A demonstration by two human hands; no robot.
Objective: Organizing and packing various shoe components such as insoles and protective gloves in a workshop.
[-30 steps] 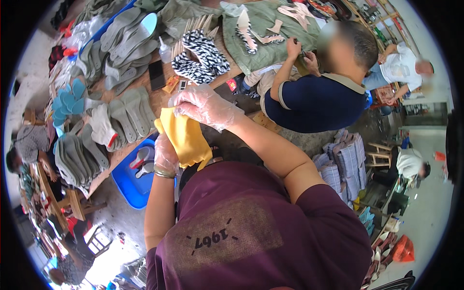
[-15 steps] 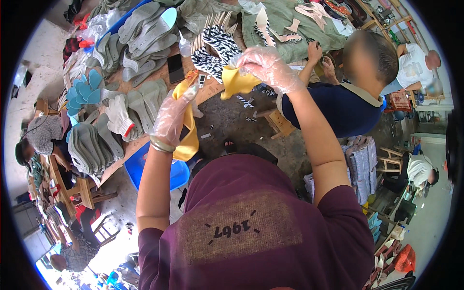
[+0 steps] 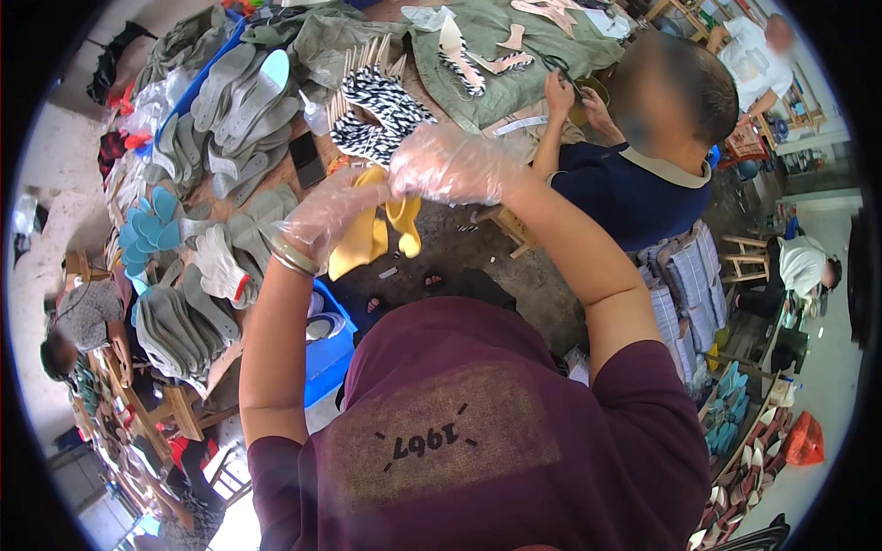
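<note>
In front of my chest my two hands, in thin clear plastic gloves, come together. A soft yellow sheet-like piece (image 3: 360,246) hangs under my left hand (image 3: 331,213), whose fingers close on its top edge. Beside it dangles a narrower yellow flap (image 3: 404,225), below the pinched fingers of my right hand (image 3: 450,165); whether it belongs to the same piece I cannot tell. Just beyond my hands, on the table, lies a bunch of black-and-white zebra-patterned shoe pieces (image 3: 372,115) with pale tan strips sticking out.
Grey insoles (image 3: 179,317) cover the table's left, with a white knitted glove (image 3: 220,262), a phone (image 3: 307,161) and a squeeze bottle (image 3: 315,115). A blue bin (image 3: 329,358) stands below. At right a co-worker (image 3: 643,197) holds scissors (image 3: 568,78) over a green cloth (image 3: 496,101).
My hands were apart, each with yellow material; now they meet. My right hand has moved left and down, and the yellow material hangs between them. The view has shifted slightly.
</note>
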